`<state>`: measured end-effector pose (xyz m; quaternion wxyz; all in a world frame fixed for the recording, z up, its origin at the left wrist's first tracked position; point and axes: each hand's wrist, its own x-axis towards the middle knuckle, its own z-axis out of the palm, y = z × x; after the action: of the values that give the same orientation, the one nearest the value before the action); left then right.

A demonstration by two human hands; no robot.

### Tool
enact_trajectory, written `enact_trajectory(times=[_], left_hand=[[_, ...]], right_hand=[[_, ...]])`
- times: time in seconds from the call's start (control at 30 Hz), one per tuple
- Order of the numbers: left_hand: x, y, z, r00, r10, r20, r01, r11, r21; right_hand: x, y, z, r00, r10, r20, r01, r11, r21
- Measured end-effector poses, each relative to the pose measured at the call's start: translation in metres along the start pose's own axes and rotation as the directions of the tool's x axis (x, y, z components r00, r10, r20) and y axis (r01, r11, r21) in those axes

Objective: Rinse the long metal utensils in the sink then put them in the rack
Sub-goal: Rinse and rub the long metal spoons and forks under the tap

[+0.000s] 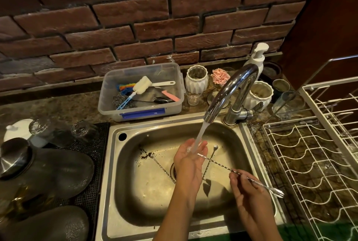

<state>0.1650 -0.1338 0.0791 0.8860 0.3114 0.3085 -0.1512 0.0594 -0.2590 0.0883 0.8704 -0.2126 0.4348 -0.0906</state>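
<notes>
Right hand (249, 188) pinching twisted metal utensil (219, 164), far tip under water stream (199, 138). Left hand (190, 155) released, palm up, cupped below stream. Two more utensils (163, 169) lying in steel sink (135, 221). Wire rack (310, 165) just right, on speckled stone bench (67, 107); brick wall (135, 27) behind.

A long twisted-stem metal utensil (232, 171) with a small fork at its near end lay slantwise above the sink (222, 132), its far tip in the tap's stream. Two more twisted utensils (162, 169) lay crossed on the sink floor by the drain. The white wire rack (310, 163) stood just right of the sink.
</notes>
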Motion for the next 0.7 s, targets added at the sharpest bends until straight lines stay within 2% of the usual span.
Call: enact_trajectory(times=[0.23, 0.43, 0.6, 0.7], left_hand=[[-0.0020, -0.0045, -0.0021, 0.990, 0.122, -0.070, -0.109, 0.979, 0.171], [-0.0077, -0.0012, -0.0048, 0.991, 0.094, -0.093, -0.080, 0.987, 0.142], [-0.0088, -0.0003, -0.0047, 0.980, 0.180, -0.085, -0.152, 0.952, 0.267], [-0.0088, -0.0082, -0.0009, 0.967, 0.236, -0.093, -0.178, 0.893, 0.413]], right_hand=[[-0.0016, 0.0032, 0.0012, 1.000, 0.005, 0.004, -0.004, 0.999, -0.037], [-0.0041, 0.0006, 0.0012, 0.999, -0.010, -0.031, 0.008, 0.999, -0.043], [-0.0059, -0.0001, -0.0012, 1.000, 0.001, -0.024, -0.003, 0.998, -0.058], [-0.0083, 0.0043, -0.0014, 1.000, -0.004, -0.030, 0.002, 0.997, -0.073]])
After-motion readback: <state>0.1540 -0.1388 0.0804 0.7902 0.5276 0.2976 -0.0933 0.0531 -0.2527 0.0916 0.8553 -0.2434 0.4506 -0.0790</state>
